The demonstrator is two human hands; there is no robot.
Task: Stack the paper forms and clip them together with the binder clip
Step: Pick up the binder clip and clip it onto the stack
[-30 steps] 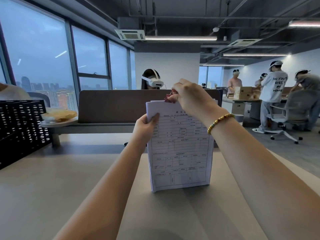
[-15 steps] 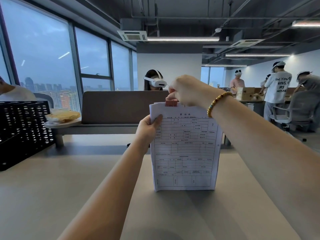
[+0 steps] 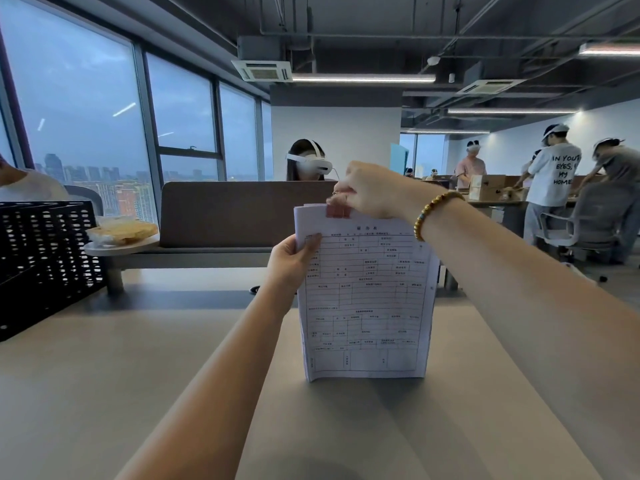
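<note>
A stack of printed paper forms [image 3: 367, 306] stands upright, its bottom edge resting on the grey table [image 3: 104, 375]. My left hand [image 3: 292, 261] grips the stack's upper left edge, thumb on the front sheet. A reddish binder clip [image 3: 337, 211] sits over the top edge of the stack, near its left corner. My right hand [image 3: 372, 190], with a beaded bracelet on the wrist, pinches the clip's wire handles from above.
A black perforated crate [image 3: 41, 261] stands at the left. Beyond it a small round shelf [image 3: 121, 245] carries a wrapped snack. A brown desk divider [image 3: 242, 213] runs across the back with a person in a headset behind it. Other people stand at the far right.
The red clip has come down from above the papers onto their top edge. My right hand stays on its handles. The stack has stayed upright.
</note>
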